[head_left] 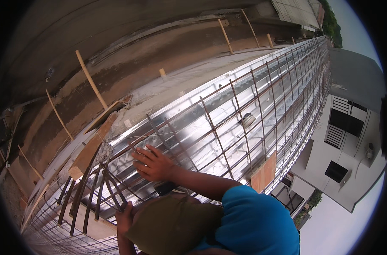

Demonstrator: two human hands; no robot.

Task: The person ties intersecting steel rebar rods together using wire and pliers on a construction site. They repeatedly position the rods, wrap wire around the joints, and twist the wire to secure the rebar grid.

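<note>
My right hand [153,165] reaches left from a blue sleeve, fingers spread and palm down. It is over the thin rusty rebar grid [205,111], near a bar crossing, and grips nothing I can see. Under the grid lies shiny ribbed metal decking [189,123]. My left hand [124,217] is low at the left, fingers curled at the ends of dark steel bars [101,193]. What it holds, if anything, cannot be made out. Olive cloth [172,225] covers much of the area between my arms, with a small black object [164,187] at its upper edge.
Beside the bars is a wooden beam [89,148] along the deck's edge. Bamboo poles [90,78] stand beyond it, over a brown lower area. A reddish-brown board [264,172] lies on the grid; a round object [247,120] sits among the bars. White houses [342,140] are at right.
</note>
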